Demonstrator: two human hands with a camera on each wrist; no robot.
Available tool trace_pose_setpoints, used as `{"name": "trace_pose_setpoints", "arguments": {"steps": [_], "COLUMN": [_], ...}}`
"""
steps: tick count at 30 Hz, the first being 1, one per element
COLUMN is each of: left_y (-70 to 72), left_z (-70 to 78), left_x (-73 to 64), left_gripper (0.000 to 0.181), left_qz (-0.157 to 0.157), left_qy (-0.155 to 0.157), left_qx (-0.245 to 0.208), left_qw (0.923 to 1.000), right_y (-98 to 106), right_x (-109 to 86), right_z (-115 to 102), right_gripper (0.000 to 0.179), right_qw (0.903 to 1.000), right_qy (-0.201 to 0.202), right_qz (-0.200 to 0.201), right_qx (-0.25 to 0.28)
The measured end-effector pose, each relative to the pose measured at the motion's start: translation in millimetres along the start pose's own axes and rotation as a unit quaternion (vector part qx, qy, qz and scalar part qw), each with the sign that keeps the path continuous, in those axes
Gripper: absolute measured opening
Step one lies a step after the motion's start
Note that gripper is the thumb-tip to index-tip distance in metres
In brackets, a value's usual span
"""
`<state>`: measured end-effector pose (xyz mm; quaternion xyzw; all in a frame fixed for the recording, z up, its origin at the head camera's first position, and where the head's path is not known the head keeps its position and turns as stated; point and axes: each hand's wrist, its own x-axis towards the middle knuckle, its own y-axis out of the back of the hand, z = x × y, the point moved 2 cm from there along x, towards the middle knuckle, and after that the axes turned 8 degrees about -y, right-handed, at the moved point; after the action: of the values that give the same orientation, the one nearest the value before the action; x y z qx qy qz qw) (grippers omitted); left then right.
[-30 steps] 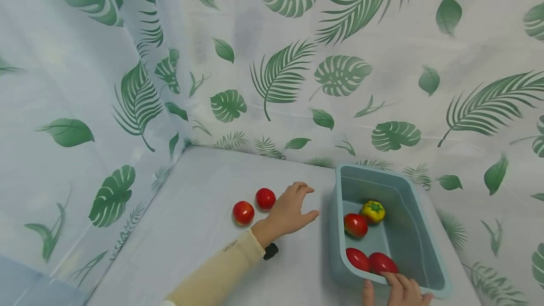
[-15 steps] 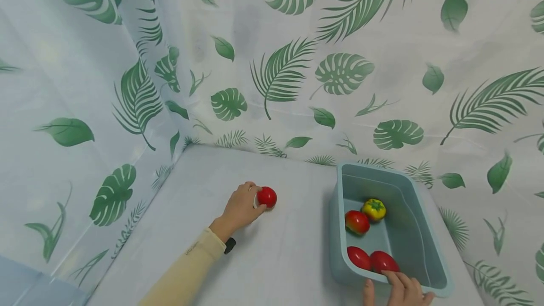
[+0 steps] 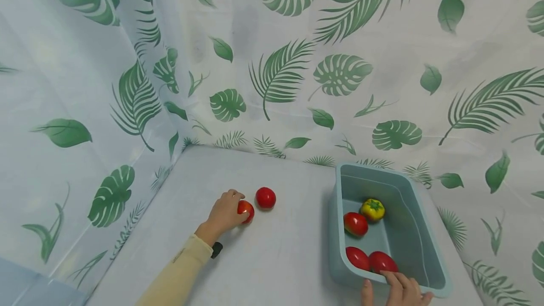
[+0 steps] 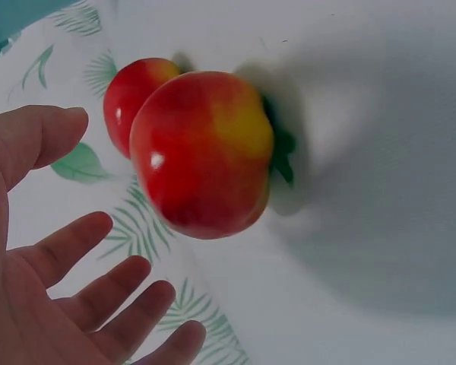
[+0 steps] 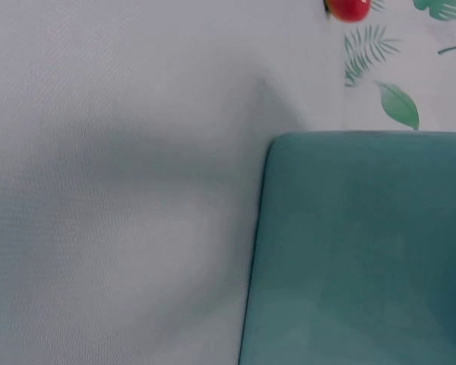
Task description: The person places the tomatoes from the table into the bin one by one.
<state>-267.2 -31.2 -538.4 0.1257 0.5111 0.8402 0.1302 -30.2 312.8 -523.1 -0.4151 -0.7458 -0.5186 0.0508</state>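
In the head view my left hand is at a round red fruit on the table. The left wrist view shows this fruit with a yellow patch and green stem; its exact kind is unclear. There my left thumb and fingers are spread, with a gap to the fruit. A second red fruit lies just right of it. My right hand holds the near rim of a blue-grey bin, fingers over the edge; the right wrist view does not show this hand.
Inside the bin are a yellow bell pepper with a green top and several red items. A white sheet with green leaf prints hangs behind and left of the white table.
My left hand has moved left, passing the right-hand red fruit, to the left one. Both fruits have stayed in place. My right hand has stayed on the bin's rim.
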Motion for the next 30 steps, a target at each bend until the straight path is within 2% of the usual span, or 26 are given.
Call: {"name": "trace_pose_setpoints", "arguments": {"steps": [7,12,16,23,26,30], "left_y": [-8.8,-20.0,-29.7,-40.5,-40.0,-30.9], "left_z": [-0.7,-2.7,-4.2,-8.8,-9.7,-5.9], "left_x": [-4.2,-5.6,-6.8,-8.3,-6.0,-1.6], "left_gripper": [0.062,0.063,0.06,0.056,0.056,0.06], "left_qz": [-0.005,-0.004,0.023,0.081,0.094,0.107], "left_qy": [-0.003,-0.005,-0.01,0.001,0.001,0.015], "left_qx": [-0.027,-0.024,-0.022,-0.071,-0.09,-0.142], "left_qw": [0.9996,0.9997,0.9995,0.9942,0.9915,0.984], "right_y": [2,2,2,1,1,0], "right_x": [1.3,0.8,-0.1,-0.1,-0.4,-0.8], "right_z": [-2,-1,0,-1,-1,0], "right_gripper": [0.065,0.065,0.065,0.065,0.065,0.065], "right_qw": [1.0,0.9999,0.9998,0.9998,0.9998,0.9998], "right_qy": [-0.002,-0.005,-0.007,-0.011,-0.012,-0.011], "right_qz": [-0.008,-0.012,-0.013,-0.015,-0.016,-0.014], "right_qx": [-0.003,-0.005,-0.009,-0.011,-0.011,-0.007]}}
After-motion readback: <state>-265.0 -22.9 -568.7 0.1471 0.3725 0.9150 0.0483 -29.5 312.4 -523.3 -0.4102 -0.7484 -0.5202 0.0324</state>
